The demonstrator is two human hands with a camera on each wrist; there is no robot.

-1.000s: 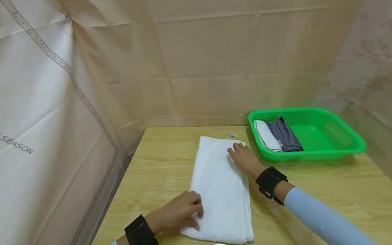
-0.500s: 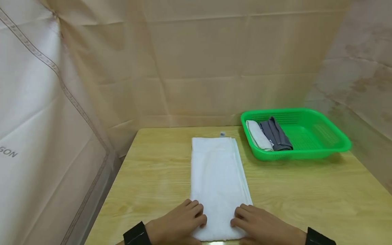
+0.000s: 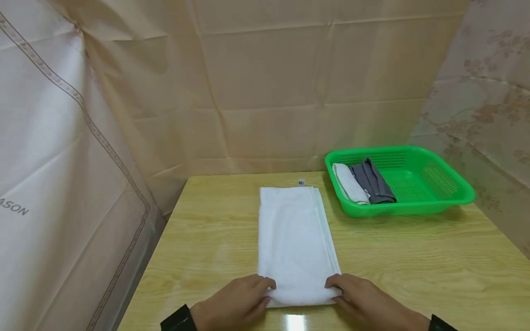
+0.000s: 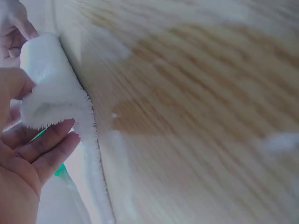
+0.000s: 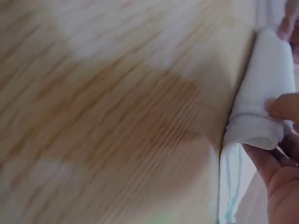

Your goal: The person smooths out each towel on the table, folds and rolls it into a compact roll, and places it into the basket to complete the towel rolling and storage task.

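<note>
A white towel (image 3: 296, 239), folded into a long strip, lies lengthwise on the wooden table with a small tag at its far end. Its near end is turned up into a thick roll or fold. My left hand (image 3: 238, 299) pinches the left corner of that fold, thumb on one side and fingers on the other. At the right corner my right hand (image 3: 364, 299) pinches it the same way. The left wrist view shows the fluffy edge of the towel (image 4: 46, 84) between thumb and fingers. In the right wrist view the folded towel end (image 5: 261, 107) curls over the fingers.
A green plastic basket (image 3: 430, 207) stands at the table's back right. Inside it, on the left, are a folded white cloth (image 3: 349, 183) and a folded dark grey cloth (image 3: 373, 181). Beige and patterned sheets hang behind and beside the wooden table (image 3: 215, 239).
My right hand has come back from the towel's far right side to its near right corner. Both hands now hold the near end, which has been turned up and away from me.
</note>
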